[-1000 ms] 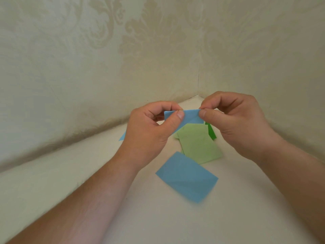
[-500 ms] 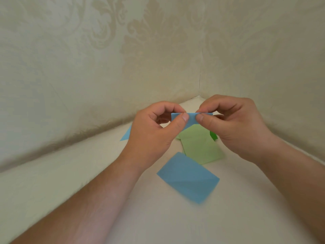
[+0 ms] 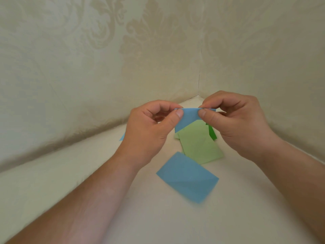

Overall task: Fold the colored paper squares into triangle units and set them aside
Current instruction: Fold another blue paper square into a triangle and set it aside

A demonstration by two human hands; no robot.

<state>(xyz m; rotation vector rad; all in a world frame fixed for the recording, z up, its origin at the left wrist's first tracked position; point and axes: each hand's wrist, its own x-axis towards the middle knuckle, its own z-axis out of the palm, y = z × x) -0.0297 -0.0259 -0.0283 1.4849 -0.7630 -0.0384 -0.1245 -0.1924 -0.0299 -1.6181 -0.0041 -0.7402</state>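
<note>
1. Left hand [image 3: 149, 127] and right hand [image 3: 237, 120]: each grip pinches the top fold of the blue paper [image 3: 187, 118], held above the desk [image 3: 175, 217].
2. Light green sheet [image 3: 200, 147] and blue sheet [image 3: 187, 176]: lying on the desk below.

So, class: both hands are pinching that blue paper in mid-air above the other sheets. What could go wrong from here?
1. The blue paper is pinched between left hand and right hand with no surface under it, so the crease may run crooked.
2. The blue sheet and light green sheet lie loose below the wrists; a forearm could sweep them off.
</note>
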